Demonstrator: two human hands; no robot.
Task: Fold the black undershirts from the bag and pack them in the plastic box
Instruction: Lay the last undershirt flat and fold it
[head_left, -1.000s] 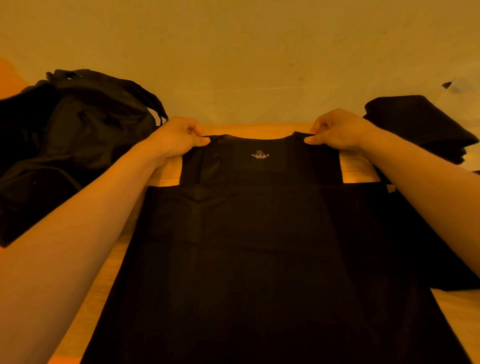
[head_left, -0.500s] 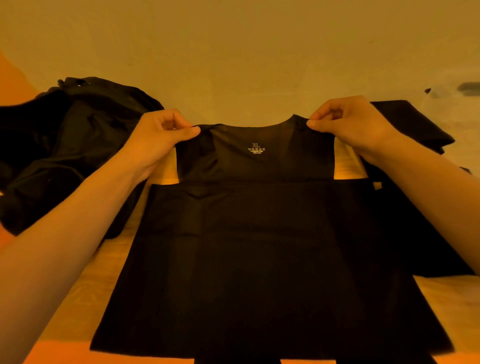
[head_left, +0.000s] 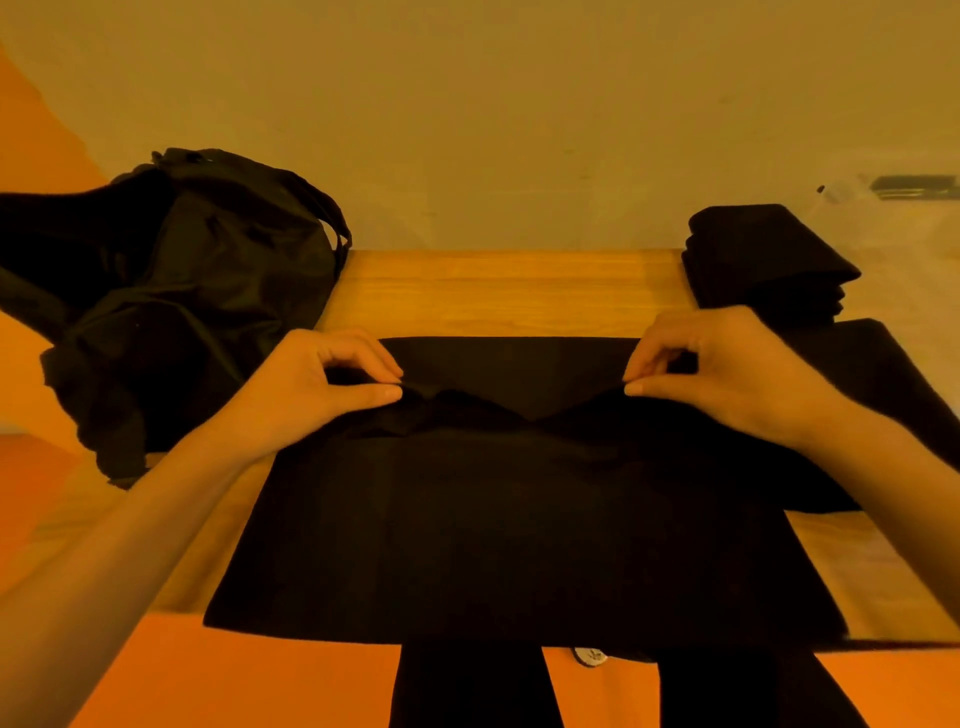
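Observation:
A black undershirt (head_left: 509, 530) lies spread over the wooden table (head_left: 498, 291), its hem hanging past the near edge. My left hand (head_left: 317, 387) pinches the left shoulder strap and my right hand (head_left: 711, 376) pinches the right one. Both straps are folded down toward me over the body, so a straight fold edge runs across the far side. A black bag (head_left: 171, 291) slumps at the back left. A stack of folded black undershirts (head_left: 763, 260) sits at the back right, inside what looks like a clear plastic box (head_left: 893, 244).
Another black cloth (head_left: 878, 374) lies flat under my right forearm at the table's right side. A pale wall rises straight behind the table. Bare wood shows between the fold edge and the wall. Dark trouser legs (head_left: 467, 686) show below the table edge.
Both hands have brought the shoulder straps toward me and down over the shirt body. The neck label no longer shows, and the view has tilted down.

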